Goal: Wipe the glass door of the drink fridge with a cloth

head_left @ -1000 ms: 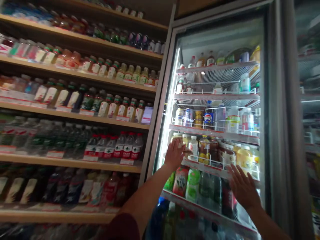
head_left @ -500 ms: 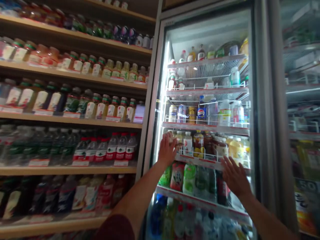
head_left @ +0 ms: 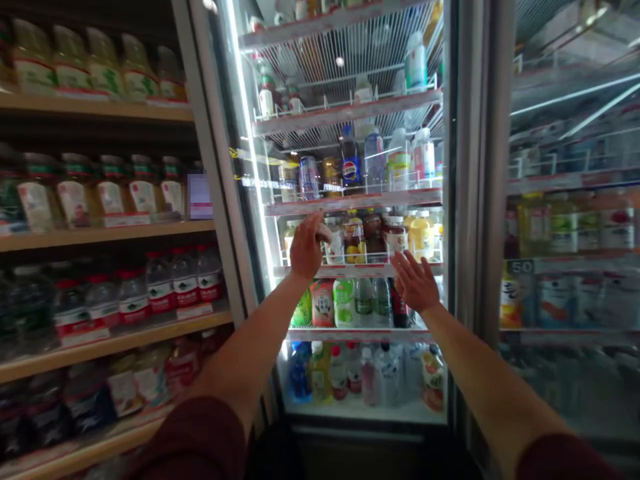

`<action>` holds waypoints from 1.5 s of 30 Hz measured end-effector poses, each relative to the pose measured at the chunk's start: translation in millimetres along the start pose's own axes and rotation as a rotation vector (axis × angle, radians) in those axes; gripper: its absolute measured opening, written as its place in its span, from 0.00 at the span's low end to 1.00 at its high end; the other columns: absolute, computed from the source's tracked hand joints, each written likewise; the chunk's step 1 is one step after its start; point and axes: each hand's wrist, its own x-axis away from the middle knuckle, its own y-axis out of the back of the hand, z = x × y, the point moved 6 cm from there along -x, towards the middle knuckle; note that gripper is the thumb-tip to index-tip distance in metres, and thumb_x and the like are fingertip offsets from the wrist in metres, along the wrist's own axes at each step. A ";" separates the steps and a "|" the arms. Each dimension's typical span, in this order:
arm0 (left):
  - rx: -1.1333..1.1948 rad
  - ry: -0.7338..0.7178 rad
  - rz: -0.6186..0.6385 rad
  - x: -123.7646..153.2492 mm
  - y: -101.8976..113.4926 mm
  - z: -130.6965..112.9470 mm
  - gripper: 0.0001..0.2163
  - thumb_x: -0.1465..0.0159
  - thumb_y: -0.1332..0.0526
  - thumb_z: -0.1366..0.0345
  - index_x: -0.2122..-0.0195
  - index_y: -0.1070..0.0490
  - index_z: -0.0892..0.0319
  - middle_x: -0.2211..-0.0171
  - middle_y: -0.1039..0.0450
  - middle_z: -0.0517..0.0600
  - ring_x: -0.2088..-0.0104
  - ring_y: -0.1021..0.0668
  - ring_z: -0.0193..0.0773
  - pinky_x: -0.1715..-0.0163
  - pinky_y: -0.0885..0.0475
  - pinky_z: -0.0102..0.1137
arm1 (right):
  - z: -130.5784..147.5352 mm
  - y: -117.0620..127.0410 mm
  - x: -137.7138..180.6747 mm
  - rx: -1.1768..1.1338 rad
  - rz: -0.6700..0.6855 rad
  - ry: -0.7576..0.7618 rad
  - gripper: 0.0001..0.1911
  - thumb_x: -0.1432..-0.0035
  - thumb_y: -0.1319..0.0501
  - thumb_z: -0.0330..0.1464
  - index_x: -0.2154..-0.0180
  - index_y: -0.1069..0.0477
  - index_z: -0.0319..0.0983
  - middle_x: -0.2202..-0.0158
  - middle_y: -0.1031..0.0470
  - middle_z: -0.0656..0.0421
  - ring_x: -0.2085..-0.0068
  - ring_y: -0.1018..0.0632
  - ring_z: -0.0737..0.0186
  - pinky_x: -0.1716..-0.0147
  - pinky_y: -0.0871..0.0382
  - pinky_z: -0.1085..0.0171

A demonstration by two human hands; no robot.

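Note:
I stand before a lit drinks fridge (head_left: 453, 200) with wire shelves full of bottles and cans. My left hand (head_left: 306, 248) reaches to the middle shelf (head_left: 360, 270), its fingers curled round the top of a small white-labelled bottle (head_left: 334, 250). To its right, my right hand (head_left: 414, 283) is open with its fingers spread, at the front edge of that shelf, just below jars with dark and yellow contents (head_left: 395, 235) and above a dark bottle (head_left: 399, 308). I cannot tell whether the right hand touches anything.
Wooden shelves (head_left: 100, 233) on the left carry rows of tea bottles and red-labelled water bottles (head_left: 160, 288). A second fridge with a shut glass door (head_left: 570, 220) stands on the right. Cans and a cola bottle (head_left: 351, 163) sit one shelf up.
The view has swung right and down, so the fridge now fills the middle. My left hand's fingers have curled at the bottle. My right hand has risen to the shelf edge.

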 end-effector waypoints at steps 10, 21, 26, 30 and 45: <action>-0.161 -0.379 0.349 97.2 -37.4 -78.2 0.25 0.26 0.38 0.64 0.29 0.33 0.44 0.27 0.35 0.53 0.26 0.35 0.52 0.31 0.41 0.47 | -1.3 -1.3 -0.4 -0.022 -0.010 -0.005 0.36 0.27 0.46 0.29 0.23 0.49 0.43 0.29 0.31 0.54 0.28 0.31 0.56 0.24 0.57 0.52; -0.185 0.014 0.127 34.8 -23.8 -37.5 0.22 0.25 0.46 0.70 0.31 0.31 0.56 0.26 0.38 0.58 0.27 0.35 0.52 0.32 0.36 0.49 | -0.7 2.1 -2.0 -0.014 -0.024 0.008 0.36 0.27 0.46 0.29 0.22 0.50 0.41 0.30 0.29 0.54 0.29 0.30 0.55 0.24 0.58 0.52; -0.168 -0.279 0.416 79.1 -42.5 -66.2 0.29 0.29 0.40 0.71 0.28 0.35 0.45 0.25 0.41 0.52 0.24 0.40 0.47 0.28 0.44 0.45 | -0.8 1.9 -1.9 -0.014 -0.021 0.007 0.38 0.28 0.45 0.29 0.22 0.53 0.42 0.30 0.30 0.54 0.28 0.31 0.56 0.23 0.59 0.52; -0.215 -0.157 0.313 40.4 -27.8 -38.4 0.29 0.27 0.46 0.76 0.27 0.35 0.45 0.24 0.42 0.51 0.24 0.40 0.43 0.28 0.42 0.45 | -1.4 1.9 -1.4 -0.013 -0.021 0.001 0.36 0.27 0.46 0.29 0.22 0.50 0.42 0.30 0.30 0.53 0.28 0.31 0.56 0.23 0.58 0.52; -0.201 -0.183 0.159 52.5 -11.7 -37.6 0.24 0.23 0.48 0.73 0.27 0.39 0.54 0.26 0.39 0.58 0.27 0.34 0.52 0.35 0.31 0.47 | -3.6 -4.6 3.7 -0.051 0.013 -0.028 0.37 0.27 0.46 0.30 0.22 0.53 0.44 0.28 0.32 0.54 0.27 0.32 0.56 0.23 0.57 0.51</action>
